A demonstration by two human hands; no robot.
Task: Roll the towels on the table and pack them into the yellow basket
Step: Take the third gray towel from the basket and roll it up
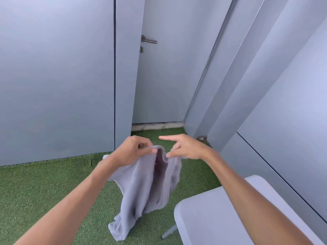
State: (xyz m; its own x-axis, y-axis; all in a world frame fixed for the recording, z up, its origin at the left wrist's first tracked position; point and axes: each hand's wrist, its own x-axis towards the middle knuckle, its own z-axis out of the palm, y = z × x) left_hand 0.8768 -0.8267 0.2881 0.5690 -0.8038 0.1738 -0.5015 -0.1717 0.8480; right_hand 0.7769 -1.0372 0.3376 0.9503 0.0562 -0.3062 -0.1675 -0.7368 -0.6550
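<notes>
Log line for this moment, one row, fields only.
phase: towel held up, unrolled | left hand: pinching top edge | right hand: at top edge, forefinger straight | table: lower right | basket: unseen

Towel soft fuzzy cloth; table smooth matt plastic; floor rough turf (synthetic-looking).

The towel is plain pale lilac-grey with a darker fold down its middle. The floor is green, grass-like turf. The bench is white. The door is light grey.
</notes>
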